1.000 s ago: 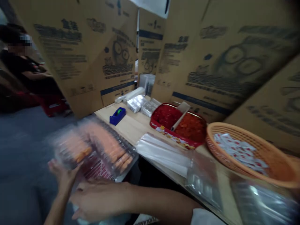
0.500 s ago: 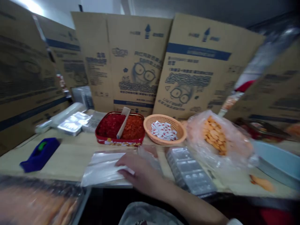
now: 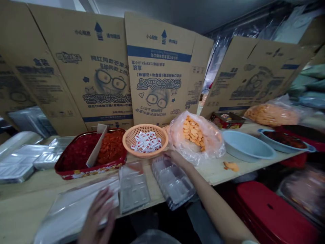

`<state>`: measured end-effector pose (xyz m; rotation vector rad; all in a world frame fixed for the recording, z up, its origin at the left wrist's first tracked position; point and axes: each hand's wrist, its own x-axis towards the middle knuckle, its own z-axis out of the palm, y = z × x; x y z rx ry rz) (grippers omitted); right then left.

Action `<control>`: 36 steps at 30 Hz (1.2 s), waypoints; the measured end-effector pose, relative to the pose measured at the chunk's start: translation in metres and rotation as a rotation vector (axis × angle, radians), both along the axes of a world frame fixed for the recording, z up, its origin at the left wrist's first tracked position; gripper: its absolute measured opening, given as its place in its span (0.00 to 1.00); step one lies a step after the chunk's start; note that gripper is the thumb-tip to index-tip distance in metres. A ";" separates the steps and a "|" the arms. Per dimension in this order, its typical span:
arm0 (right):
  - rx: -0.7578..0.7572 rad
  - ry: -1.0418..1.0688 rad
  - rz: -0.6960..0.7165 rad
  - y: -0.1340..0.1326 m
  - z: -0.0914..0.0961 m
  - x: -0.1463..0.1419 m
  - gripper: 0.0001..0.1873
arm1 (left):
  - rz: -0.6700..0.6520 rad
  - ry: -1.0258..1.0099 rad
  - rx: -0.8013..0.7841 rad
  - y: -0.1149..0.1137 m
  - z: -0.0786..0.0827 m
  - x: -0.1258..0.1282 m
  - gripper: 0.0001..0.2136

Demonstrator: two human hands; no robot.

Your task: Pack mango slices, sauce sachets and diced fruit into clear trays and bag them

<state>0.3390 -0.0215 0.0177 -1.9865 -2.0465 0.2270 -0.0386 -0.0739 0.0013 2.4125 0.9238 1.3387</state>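
Observation:
My left hand (image 3: 99,211), blurred, is over the near edge of a flat pile of white plastic bags (image 3: 68,206), fingers spread and holding nothing I can see. My right hand (image 3: 176,158) reaches to the far end of a stack of clear compartment trays (image 3: 174,183). Its fingers curl at the stack's far edge, partly hidden; whether they grip one tray or several I cannot tell. Left of this stack lies another clear compartment tray (image 3: 134,189). An orange basket (image 3: 127,140) of small white packets stands just behind the trays.
A red tin (image 3: 68,174) holds two red foods with a divider between. An open bag of orange pieces (image 3: 210,145), a blue basin (image 3: 247,149) and an orange piece (image 3: 231,166) lie rightward. Cardboard boxes (image 3: 157,54) line the back; a red lid (image 3: 274,213) sits below the table's edge.
The view has swung to the right. My right hand has left the white bags and moved to the tray stack, and my left hand has come into view over the bags.

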 end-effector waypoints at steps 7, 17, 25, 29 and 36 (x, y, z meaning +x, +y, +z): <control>0.021 -0.073 -0.076 -0.017 -0.016 0.002 0.11 | -0.559 0.566 0.031 -0.008 -0.025 0.150 0.34; 0.257 -0.024 0.018 -0.017 -0.038 0.011 0.10 | -0.509 0.632 -0.062 -0.015 -0.040 0.154 0.31; 0.520 -0.039 0.110 -0.015 -0.048 0.016 0.08 | -0.508 0.628 -0.067 -0.015 -0.039 0.155 0.29; 0.532 -0.093 0.138 -0.013 -0.047 0.015 0.07 | -0.529 0.668 -0.153 -0.014 -0.036 0.156 0.29; 0.627 -0.020 0.196 -0.020 -0.027 0.016 0.08 | -0.555 0.411 -0.268 -0.020 -0.027 0.156 0.30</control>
